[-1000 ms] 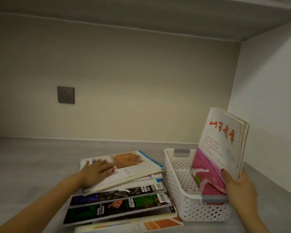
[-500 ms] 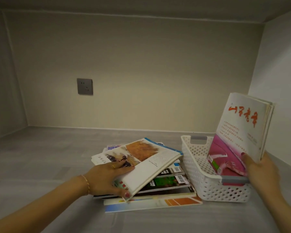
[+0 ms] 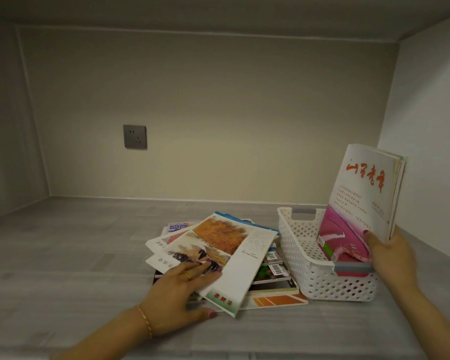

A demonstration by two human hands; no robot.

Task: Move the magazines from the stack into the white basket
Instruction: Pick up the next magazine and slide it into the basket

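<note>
Nearest me, my left hand [image 3: 178, 294] gripped the top magazine [image 3: 226, 258], white with an orange-brown picture, fingers [image 3: 205, 272] flat on its cover and thumb under its near edge. It lay tilted on the stack [image 3: 273, 287], long axis running away rightward. My right hand [image 3: 390, 258] clasped upright magazines [image 3: 361, 198] standing in the basket [image 3: 304, 258], tops leaning right.

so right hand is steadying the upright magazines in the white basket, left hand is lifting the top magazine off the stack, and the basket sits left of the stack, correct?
One thing is off: the white basket sits right of the stack, not left; the head view shows it. The rest holds: the right hand steadies the upright magazines in it, and the left hand lifts the top magazine.
</note>
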